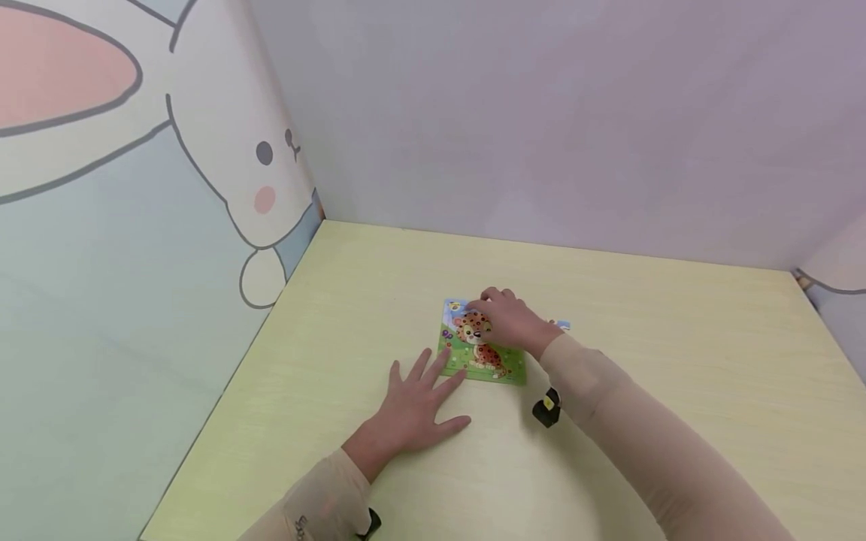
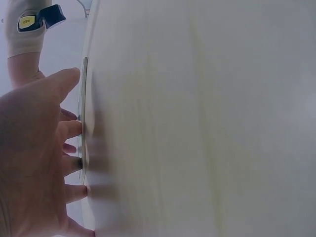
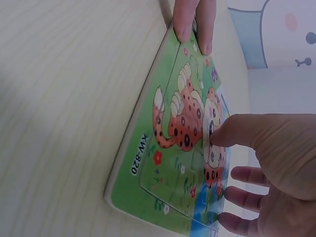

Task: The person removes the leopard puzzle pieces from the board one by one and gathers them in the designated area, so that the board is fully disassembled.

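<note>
A flat jigsaw puzzle (image 1: 456, 362) with a spotted orange leopard on green grass lies on the table. My left hand (image 1: 413, 409) is spread flat at its lower left, with some fingertips resting on the puzzle's near edge and the thumb out to the side. Over the upper right part, my right hand (image 1: 510, 319) bends above the picture. In the right wrist view its thumb touches the leopard's face, while the other fingers (image 3: 244, 197) reach the blue top part. No separate piece shows between thumb and fingers. "KW-820" is printed near the puzzle's (image 3: 177, 163) bottom edge.
A small blue piece (image 1: 564, 325) lies just past my right wrist, partly hidden by it. The pale wooden table (image 1: 676, 361) meets a lilac wall (image 1: 541, 128) at the back and a wall with a cartoon rabbit (image 1: 203, 150) on the left.
</note>
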A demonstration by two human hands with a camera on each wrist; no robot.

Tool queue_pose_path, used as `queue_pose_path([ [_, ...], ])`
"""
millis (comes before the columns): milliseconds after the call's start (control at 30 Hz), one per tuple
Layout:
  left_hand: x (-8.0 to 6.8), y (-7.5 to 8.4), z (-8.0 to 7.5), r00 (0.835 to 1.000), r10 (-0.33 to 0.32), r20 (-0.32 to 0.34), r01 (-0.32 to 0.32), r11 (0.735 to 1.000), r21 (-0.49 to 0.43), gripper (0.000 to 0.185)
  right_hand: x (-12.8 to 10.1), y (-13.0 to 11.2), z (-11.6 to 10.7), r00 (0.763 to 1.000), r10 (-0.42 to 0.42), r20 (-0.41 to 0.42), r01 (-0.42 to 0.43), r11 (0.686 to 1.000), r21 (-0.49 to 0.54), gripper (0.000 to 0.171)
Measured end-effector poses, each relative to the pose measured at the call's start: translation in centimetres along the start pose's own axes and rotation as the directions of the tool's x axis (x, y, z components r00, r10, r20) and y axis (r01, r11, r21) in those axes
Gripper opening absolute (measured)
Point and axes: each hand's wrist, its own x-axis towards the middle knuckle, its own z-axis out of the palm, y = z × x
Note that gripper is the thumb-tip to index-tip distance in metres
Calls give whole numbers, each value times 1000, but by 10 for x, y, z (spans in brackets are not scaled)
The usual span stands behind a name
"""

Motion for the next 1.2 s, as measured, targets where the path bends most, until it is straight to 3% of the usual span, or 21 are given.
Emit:
queue_pose_path([
  [367, 0, -2, 1, 1000, -10, 15, 9, 1000, 15, 71, 4, -12, -2, 999, 22, 24, -21, 998, -51, 57],
  [767, 0, 0, 1, 1000, -12, 24, 12, 1000, 5, 71, 5, -16, -9, 996, 60, 68, -60, 998, -7, 55],
  [1200, 0, 1, 0, 999, -20, 44, 20, 1000, 11, 72, -1, -14, -6, 999, 41, 16, -41, 999, 9, 52],
])
